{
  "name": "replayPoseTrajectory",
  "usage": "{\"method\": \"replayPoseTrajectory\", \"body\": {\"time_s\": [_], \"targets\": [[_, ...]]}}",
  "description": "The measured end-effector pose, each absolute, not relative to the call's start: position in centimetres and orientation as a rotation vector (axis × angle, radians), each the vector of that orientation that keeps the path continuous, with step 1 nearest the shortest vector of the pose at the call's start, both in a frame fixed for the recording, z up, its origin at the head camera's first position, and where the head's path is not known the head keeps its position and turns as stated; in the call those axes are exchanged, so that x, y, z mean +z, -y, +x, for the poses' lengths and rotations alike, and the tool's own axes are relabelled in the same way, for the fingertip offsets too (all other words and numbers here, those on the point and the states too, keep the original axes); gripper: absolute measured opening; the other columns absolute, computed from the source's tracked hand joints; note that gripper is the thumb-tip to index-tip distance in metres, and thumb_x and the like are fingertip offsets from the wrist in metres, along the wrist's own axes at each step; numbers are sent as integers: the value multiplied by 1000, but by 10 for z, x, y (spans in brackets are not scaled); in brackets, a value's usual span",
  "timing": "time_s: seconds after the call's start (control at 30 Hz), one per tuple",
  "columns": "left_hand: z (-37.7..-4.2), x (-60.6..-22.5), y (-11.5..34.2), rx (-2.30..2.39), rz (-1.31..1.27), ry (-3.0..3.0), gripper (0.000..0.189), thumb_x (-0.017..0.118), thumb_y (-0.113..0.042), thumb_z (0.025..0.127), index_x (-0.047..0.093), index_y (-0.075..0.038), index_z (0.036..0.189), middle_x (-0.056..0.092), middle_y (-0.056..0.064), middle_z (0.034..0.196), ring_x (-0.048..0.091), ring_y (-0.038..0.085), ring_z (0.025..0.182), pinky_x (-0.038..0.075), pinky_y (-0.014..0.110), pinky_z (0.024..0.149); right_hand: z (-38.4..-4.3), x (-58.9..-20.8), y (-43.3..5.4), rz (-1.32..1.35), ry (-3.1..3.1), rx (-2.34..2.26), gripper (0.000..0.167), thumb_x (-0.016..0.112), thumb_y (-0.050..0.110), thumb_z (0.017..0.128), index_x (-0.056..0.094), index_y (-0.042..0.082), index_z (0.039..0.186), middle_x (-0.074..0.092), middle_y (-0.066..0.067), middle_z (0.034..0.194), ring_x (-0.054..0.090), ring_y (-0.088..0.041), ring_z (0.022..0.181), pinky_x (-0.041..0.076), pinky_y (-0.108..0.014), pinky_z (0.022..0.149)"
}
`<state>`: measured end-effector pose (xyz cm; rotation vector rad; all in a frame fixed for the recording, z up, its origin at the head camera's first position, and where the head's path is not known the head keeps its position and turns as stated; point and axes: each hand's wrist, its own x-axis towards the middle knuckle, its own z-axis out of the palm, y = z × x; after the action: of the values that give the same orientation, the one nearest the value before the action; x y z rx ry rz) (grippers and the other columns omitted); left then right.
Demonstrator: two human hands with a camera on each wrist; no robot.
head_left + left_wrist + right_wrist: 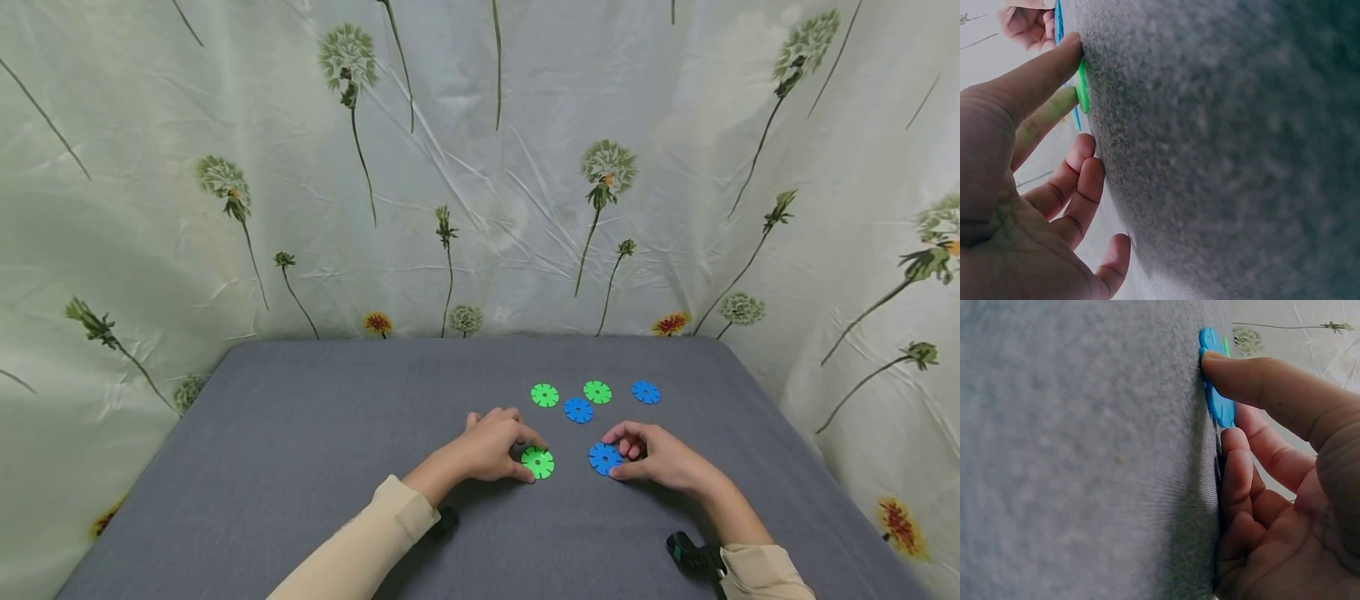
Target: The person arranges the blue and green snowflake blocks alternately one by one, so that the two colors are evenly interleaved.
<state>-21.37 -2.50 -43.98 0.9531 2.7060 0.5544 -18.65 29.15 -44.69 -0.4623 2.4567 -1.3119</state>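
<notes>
My left hand [491,447] pinches a green notched plastic disc [546,468] by its edge, thumb on the near side and index finger on the far side. In the left wrist view that green disc [1083,94] lies close to the cloth, and the other fingers are spread. To the right, a blue notched disc [598,463] is between the thumb and index finger of my right hand [667,458]. Seen from the right wrist, the thumb presses on the face of the blue disc [1222,407], with the remaining fingers curled below it.
Farther back on the grey cloth-covered table [337,433] lie a left green disc [551,401], a right green disc [603,397], a middle blue disc [572,414] and a far-right blue disc [652,397]. A curtain [495,275] with dandelion prints hangs behind the table.
</notes>
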Motion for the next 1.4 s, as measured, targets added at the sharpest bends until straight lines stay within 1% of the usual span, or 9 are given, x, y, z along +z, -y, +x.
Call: {"method": "replayPoseTrajectory", "body": {"time_s": [0.33, 0.43, 0.53, 0.63, 0.83, 1.0, 1.13, 1.27, 1.4], "targets": [[-216, -439, 21, 608, 936, -2681, 38, 96, -36, 82, 78, -36, 116, 61, -9, 109, 50, 9, 98, 32, 39, 84, -185, -447, -289, -487, -2505, -1312, 41, 87, 9, 89, 64, -2, 120, 60, -9, 103, 50, -12, 82, 44, -24, 71], [-216, -439, 21, 658, 972, -2652, 38, 96, -32, 83, 75, -31, 115, 61, -8, 108, 53, 9, 100, 39, 37, 86, -185, -446, -290, -494, -2520, -1284, 40, 87, 11, 89, 63, 0, 119, 60, -9, 102, 52, -11, 82, 45, -24, 72], [-217, -439, 22, 714, 1029, -2604, 39, 94, -26, 85, 72, -25, 117, 63, -6, 105, 56, 8, 97, 48, 31, 87, -186, -445, -290, -505, -2522, -1267, 39, 87, 12, 90, 63, 1, 119, 59, -9, 102, 53, -10, 82, 46, -24, 73], [-218, -440, 24, 725, 1069, -2560, 40, 92, -24, 88, 70, -22, 121, 64, -5, 103, 57, 7, 95, 52, 27, 87, -187, -445, -291, -526, -2501, -1273, 40, 86, 12, 91, 63, 0, 121, 58, -10, 102, 53, -9, 83, 46, -24, 73], [-221, -442, 27, 701, 1081, -2530, 40, 89, -26, 92, 67, -22, 126, 61, -8, 95, 58, 4, 90, 51, 24, 85, -187, -446, -293, -579, -2438, -1311, 42, 83, 10, 93, 63, -2, 127, 56, -10, 105, 52, -12, 86, 46, -24, 74], [-223, -443, 30, 810, 1058, -2485, 39, 87, -20, 93, 68, -20, 127, 58, -6, 85, 53, 3, 78, 46, 22, 76, -187, -449, -296, -620, -2434, -1325, 40, 82, 11, 95, 65, 0, 129, 59, -10, 108, 53, -12, 89, 46, -24, 76], [-226, -445, 32, 860, 1046, -2461, 39, 85, -17, 95, 70, -20, 131, 55, -6, 80, 47, 4, 71, 42, 22, 71, -187, -451, -298, -633, -2449, -1310, 45, 85, 13, 92, 66, 2, 132, 61, -9, 110, 54, -10, 92, 46, -24, 79], [-227, -445, 32, 867, 1033, -2443, 38, 83, -17, 96, 72, -21, 131, 56, -7, 79, 45, 3, 68, 40, 21, 69, -186, -452, -299, -623, -2461, -1299, 54, 89, 14, 88, 66, 3, 135, 61, -8, 112, 53, -9, 92, 45, -25, 79], [-228, -444, 33, 879, 1008, -2417, 38, 82, -15, 96, 73, -21, 132, 58, -7, 79, 45, 4, 65, 39, 20, 66, -186, -453, -299, -614, -2463, -1294, 56, 90, 14, 87, 66, 3, 136, 61, -8, 112, 52, -9, 92, 45, -25, 79]]}}
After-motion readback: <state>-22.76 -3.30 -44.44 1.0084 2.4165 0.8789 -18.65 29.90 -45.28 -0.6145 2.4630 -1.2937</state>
